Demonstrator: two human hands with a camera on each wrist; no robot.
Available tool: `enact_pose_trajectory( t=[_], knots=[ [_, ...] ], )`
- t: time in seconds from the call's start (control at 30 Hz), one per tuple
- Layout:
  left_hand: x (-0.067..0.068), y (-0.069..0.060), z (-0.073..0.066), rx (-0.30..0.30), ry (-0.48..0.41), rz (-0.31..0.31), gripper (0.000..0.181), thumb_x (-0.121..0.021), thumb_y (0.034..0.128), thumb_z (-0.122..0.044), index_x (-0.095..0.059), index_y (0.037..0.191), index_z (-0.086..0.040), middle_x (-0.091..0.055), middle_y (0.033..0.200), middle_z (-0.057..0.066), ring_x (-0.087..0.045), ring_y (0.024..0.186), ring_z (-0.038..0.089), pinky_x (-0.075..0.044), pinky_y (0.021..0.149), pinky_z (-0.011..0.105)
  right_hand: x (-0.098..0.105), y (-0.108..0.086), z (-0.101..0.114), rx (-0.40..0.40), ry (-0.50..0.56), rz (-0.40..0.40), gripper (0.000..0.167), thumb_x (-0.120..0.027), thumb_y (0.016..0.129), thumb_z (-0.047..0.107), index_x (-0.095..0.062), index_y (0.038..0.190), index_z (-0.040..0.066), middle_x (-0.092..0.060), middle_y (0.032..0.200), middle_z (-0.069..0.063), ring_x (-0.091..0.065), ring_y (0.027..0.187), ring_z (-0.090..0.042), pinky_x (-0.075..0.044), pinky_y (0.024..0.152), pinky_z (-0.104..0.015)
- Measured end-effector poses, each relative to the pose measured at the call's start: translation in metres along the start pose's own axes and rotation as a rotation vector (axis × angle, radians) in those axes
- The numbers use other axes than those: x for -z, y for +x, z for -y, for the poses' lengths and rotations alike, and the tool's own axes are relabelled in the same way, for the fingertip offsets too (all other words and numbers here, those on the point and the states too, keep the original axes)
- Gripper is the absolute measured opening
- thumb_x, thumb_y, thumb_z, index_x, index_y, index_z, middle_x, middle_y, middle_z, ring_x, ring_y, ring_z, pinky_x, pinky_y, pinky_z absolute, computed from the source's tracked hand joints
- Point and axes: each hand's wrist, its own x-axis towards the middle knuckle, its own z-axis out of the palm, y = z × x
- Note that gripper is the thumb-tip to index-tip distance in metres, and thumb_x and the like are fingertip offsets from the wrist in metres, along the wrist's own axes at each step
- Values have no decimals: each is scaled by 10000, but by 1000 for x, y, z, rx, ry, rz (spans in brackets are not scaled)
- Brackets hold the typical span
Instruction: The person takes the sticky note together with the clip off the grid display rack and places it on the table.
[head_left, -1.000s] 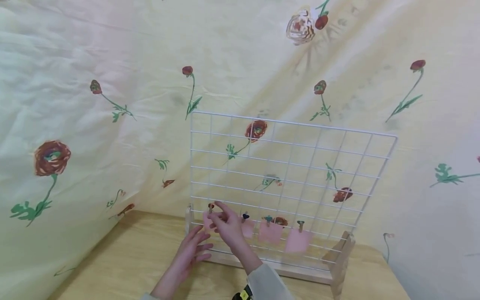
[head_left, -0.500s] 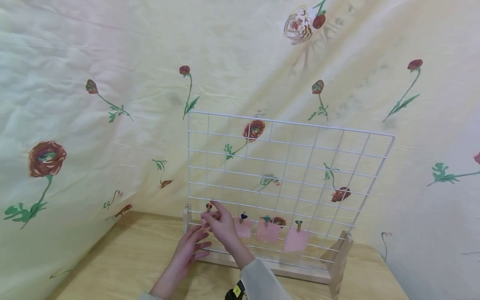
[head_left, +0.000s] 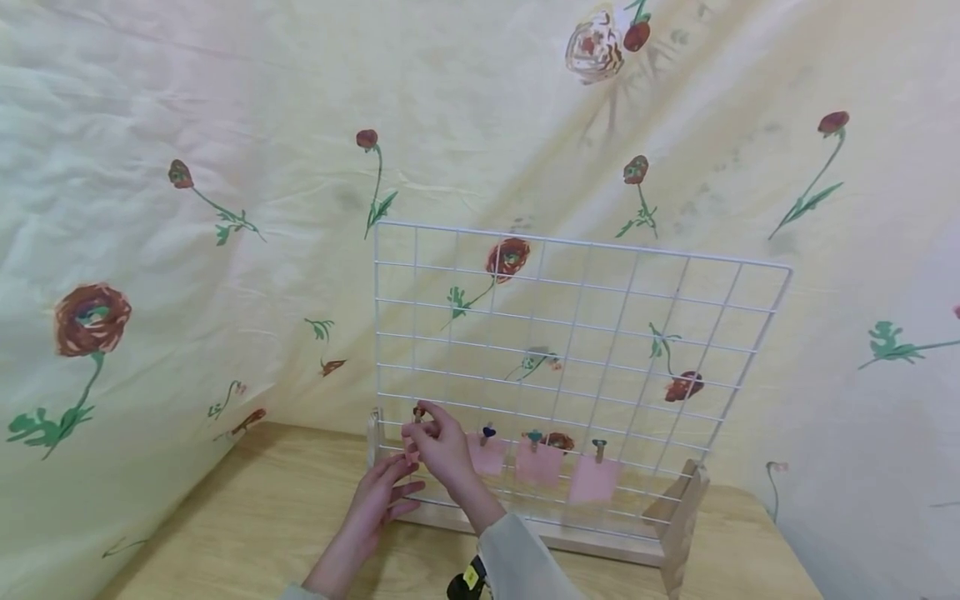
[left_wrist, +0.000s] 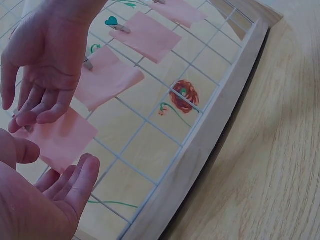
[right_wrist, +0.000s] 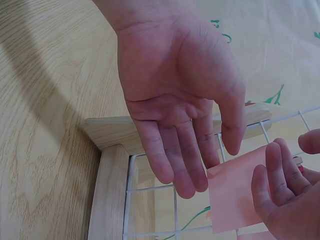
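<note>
Two hands at the leftmost pink note (right_wrist: 237,192). Left hand (head_left: 380,493): fingers loose, slightly bent, beside the note's lower part; grasps nothing. Right hand (head_left: 447,457): fingers bent at the clip (head_left: 417,413) atop that note; whether it pinches anything, cannot tell. Note hangs low, at the left end of the white wire grid (head_left: 585,244). Three more pink notes (head_left: 537,464) in a row rightward. Wooden stand (head_left: 681,533) on table (head_left: 285,517); flowered cloth (head_left: 247,333) behind.
</note>
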Motion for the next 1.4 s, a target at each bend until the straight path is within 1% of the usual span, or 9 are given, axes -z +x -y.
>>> enact_pose_trajectory(
  t=[0.13, 0.23, 0.43, 0.57, 0.7, 0.83, 1.07, 1.27, 1.4],
  knots=[
    [0, 0, 0, -6, 11, -1, 581, -457, 1019, -312, -321, 1405, 101, -451, 1379, 302, -623, 1084, 316, -574, 829, 375, -1, 2, 0, 5, -9, -6, 452, -611, 925, 117, -507, 1352, 13, -720, 960, -134, -676, 766, -265, -553, 659, -301],
    [-1, 1, 0, -3, 15, -14, 558, -466, 1016, -295, -348, 1386, 106, -476, 1357, 298, -631, 1071, 313, -577, 816, 362, -1, 3, -1, 2, -12, -17, 398, -593, 933, 95, -538, 1321, 18, -723, 942, -136, -675, 747, -260, -544, 635, -268],
    [-2, 3, 1, 6, 14, -34, 530, -483, 1009, -268, -376, 1367, 107, -512, 1319, 294, -651, 1031, 285, -582, 800, 344, -4, 5, -2, -27, -52, -70, 302, -560, 943, 81, -606, 1240, 49, -727, 855, -77, -666, 685, -206, -495, 550, -195],
    [-2, 3, 1, 8, 17, -37, 542, -493, 1005, -285, -382, 1363, 107, -522, 1311, 289, -657, 1018, 273, -583, 797, 344, -6, 6, -3, -32, -78, -113, 271, -556, 936, 67, -636, 1195, 53, -727, 808, -47, -658, 638, -177, -487, 521, -188],
    [-2, 3, 2, -8, 29, -40, 565, -507, 999, -313, -392, 1354, 110, -543, 1290, 284, -662, 1008, 279, -584, 792, 360, -9, 7, -4, -28, -100, -156, 254, -571, 930, 53, -655, 1169, 49, -725, 777, -49, -642, 594, -134, -471, 494, -182],
    [-3, 4, 3, -23, 52, -60, 542, -510, 999, -301, -411, 1343, 105, -570, 1263, 271, -670, 989, 274, -586, 772, 362, -10, 7, -3, -24, -116, -185, 242, -579, 919, 34, -668, 1144, 46, -724, 761, -59, -631, 569, -113, -453, 484, -182],
    [-2, 7, 5, -18, 75, -81, 473, -496, 1009, -257, -442, 1329, 87, -601, 1229, 252, -680, 958, 265, -589, 753, 368, -11, 8, -2, -23, -116, -182, 227, -573, 925, 30, -673, 1129, 36, -725, 763, -83, -644, 574, -134, -444, 470, -169],
    [-2, 7, 4, -22, 65, -111, 440, -528, 996, -238, -478, 1300, 76, -637, 1178, 227, -689, 934, 262, -592, 721, 338, -11, 9, -1, -20, -106, -176, 216, -571, 940, 45, -672, 1130, 24, -722, 762, -80, -655, 578, -150, -482, 465, -175],
    [-1, 9, 4, -19, 64, -122, 435, -558, 983, -247, -501, 1276, 69, -658, 1145, 213, -692, 922, 269, -594, 709, 335, -11, 10, -1, -39, -93, -180, 224, -566, 946, 55, -675, 1140, 30, -718, 758, -56, -651, 577, -140, -496, 463, -188]
  ],
)
